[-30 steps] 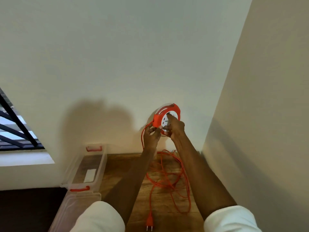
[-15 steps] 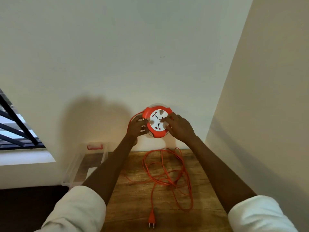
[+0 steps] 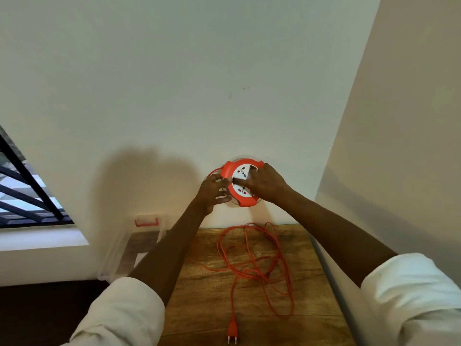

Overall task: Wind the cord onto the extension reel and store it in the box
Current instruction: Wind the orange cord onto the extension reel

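An orange extension reel (image 3: 241, 199) with a white socket face is held up in front of the wall, above the table. My left hand (image 3: 212, 191) grips its left rim, where the orange cord leaves the reel. My right hand (image 3: 265, 182) lies over the right side of the white face, fingers on its centre. The loose orange cord (image 3: 252, 260) lies in tangled loops on the wooden table (image 3: 199, 308) below. Its plug (image 3: 232, 334) rests near the table's front edge.
A clear plastic box (image 3: 119, 255) with an orange latch (image 3: 146, 222) stands at the table's left end, partly behind my left forearm. Walls close off the back and right sides. A barred window (image 3: 22, 198) is at the left.
The reel has turned from edge-on to face me and sits a little lower and more to the right. My right hand has shifted onto the white face. The view has tilted up.
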Demonstrator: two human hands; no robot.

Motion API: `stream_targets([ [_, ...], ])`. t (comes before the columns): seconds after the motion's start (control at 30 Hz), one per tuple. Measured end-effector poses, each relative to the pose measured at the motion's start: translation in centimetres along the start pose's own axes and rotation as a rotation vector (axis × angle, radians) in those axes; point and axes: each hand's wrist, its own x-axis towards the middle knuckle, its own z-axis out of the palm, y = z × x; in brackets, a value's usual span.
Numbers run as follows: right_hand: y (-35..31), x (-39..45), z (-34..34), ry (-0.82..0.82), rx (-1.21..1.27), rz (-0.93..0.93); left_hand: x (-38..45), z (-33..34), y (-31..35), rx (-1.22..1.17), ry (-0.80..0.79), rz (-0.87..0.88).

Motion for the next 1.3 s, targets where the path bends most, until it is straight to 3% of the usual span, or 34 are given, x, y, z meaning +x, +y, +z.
stream_targets([
  [0.07, 0.0, 0.6, -0.2, 0.003, 0.068, 0.207, -0.1, 1.2, -0.9, -0.147, 0.046, 0.040],
  [0.13, -0.7, 1.0, -0.3, 0.012, 0.312, 0.504, -0.5, 2.7, -1.6, -0.271, 0.090, 0.105],
  [0.3, -3.4, 1.8, -1.2, 0.123, 1.167, 1.191, -1.8, 6.5, -3.6, -0.404, 0.244, 0.169],
  [0.4, -4.8, 1.6, -1.2, 0.254, 1.869, 1.569, -2.3, 6.7, -5.0, -0.244, 0.295, 0.181],
  [0.47, -5.1, 1.1, -1.0, 0.297, 2.193, 1.669, -2.6, 6.3, -5.6, -0.157, 0.304, 0.208],
  [0.57, -4.8, 0.0, -0.8, 0.152, 2.363, 1.528, -2.7, 5.6, -5.3, -0.077, 0.284, 0.226],
  [0.63, -4.2, -0.7, -0.9, 0.043, 2.310, 1.396, -2.6, 4.8, -4.8, -0.080, 0.248, 0.244],
  [0.7, -3.5, -1.2, -0.8, 0.004, 2.061, 1.309, -2.5, 3.8, -3.8, -0.159, 0.195, 0.241],
  [0.77, -3.0, -1.7, -0.6, 0.056, 1.634, 1.133, -2.0, 2.4, -2.4, -0.177, 0.166, 0.252],
  [0.83, -2.6, -2.1, -0.4, 0.106, 1.095, 0.843, -1.3, 1.2, -0.6, -0.137, 0.193, 0.263],
  [0.93, -1.7, -2.5, -0.8, 0.260, 0.640, 0.542, -0.2, -0.3, 1.9, -0.100, 0.225, 0.228],
  [1.0, -0.8, -2.1, -1.2, 0.288, 0.469, 0.387, 0.3, -1.3, 2.8, -0.046, 0.206, 0.214],
  [1.13, 1.0, -0.6, -2.8, 0.094, 0.281, 0.112, 0.6, -2.1, 3.7, 0.153, 0.130, 0.233],
  [1.3, 1.7, 0.3, -3.1, -0.045, -0.021, -0.071, 0.0, -1.7, 2.9, 0.250, 0.062, 0.255],
])
